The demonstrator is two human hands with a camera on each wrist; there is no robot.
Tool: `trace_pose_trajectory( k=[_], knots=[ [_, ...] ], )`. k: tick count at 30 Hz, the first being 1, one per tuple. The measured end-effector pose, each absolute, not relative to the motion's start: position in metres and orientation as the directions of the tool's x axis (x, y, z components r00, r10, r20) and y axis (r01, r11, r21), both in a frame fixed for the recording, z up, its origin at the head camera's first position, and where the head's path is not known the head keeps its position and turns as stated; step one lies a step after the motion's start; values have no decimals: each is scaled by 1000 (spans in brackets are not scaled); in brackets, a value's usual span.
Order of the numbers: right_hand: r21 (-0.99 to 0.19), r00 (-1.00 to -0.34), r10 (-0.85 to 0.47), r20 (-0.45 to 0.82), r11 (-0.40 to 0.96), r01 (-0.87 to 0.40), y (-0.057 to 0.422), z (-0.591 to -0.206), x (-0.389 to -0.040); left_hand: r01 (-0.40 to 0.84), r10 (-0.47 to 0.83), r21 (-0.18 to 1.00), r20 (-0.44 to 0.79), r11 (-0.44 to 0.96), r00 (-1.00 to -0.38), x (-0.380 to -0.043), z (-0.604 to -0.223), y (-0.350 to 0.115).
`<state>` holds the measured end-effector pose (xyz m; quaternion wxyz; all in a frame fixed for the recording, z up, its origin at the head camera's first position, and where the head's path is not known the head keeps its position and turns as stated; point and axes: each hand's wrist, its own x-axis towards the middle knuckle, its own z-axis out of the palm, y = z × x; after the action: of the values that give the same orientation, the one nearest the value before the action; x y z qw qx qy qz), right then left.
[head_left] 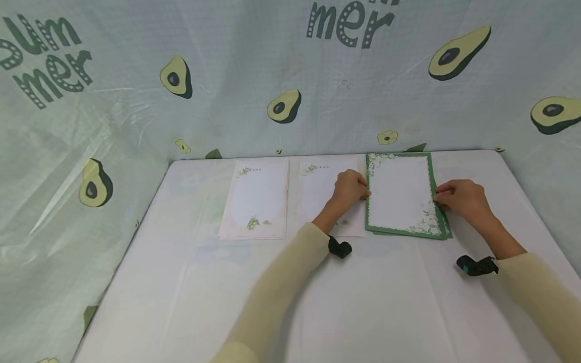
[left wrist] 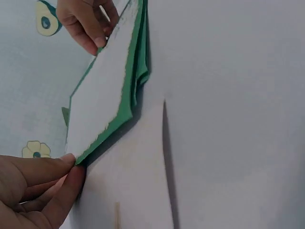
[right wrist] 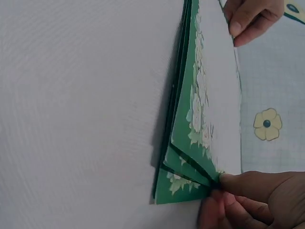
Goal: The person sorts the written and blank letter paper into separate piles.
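Several green-bordered sheets of paper [head_left: 399, 194] with white flower prints lie fanned in a loose stack at the right of the table. My left hand [head_left: 348, 187] pinches the stack's left edge between thumb and fingers. On the opposite edge, my right hand [head_left: 463, 199] pinches the sheets; in the right wrist view their corners [right wrist: 183, 186] spread apart near the thumb. The left wrist view shows the green-edged paper [left wrist: 102, 95] slightly raised and tilted, with a pale sheet below it. Under my left wrist lies a pink-edged sheet [head_left: 313, 191], partly hidden by the arm.
Another pile of pink-edged sheets [head_left: 258, 201] with a leaf print lies left of the middle. A white cloth [head_left: 363, 297] covers the table. Behind it hangs a curtain [head_left: 227, 65] printed with avocados. Black straps with small devices [head_left: 474, 265] sit at both wrists.
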<state>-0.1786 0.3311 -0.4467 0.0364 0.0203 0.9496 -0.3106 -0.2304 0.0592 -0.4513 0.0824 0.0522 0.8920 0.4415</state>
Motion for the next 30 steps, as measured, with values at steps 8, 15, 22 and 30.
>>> trace_pose_trajectory(
  k=[8,15,22,30],
  knots=[
    [-556,-987,-22,-160,828,72,332,-434,-180,-19,155,764,-156,645,-976,-228,-446,68],
    [-599,-967,-24,-255,789,138,336,-433,-185,8,180,752,-148,660,-973,-225,-448,70],
    [-585,-978,-67,-198,809,63,334,-431,-182,94,285,790,-105,606,-953,-223,-451,52],
    [-524,-976,-191,-108,845,-108,309,-420,-176,344,467,732,39,589,-883,-226,-443,3]
  ],
)
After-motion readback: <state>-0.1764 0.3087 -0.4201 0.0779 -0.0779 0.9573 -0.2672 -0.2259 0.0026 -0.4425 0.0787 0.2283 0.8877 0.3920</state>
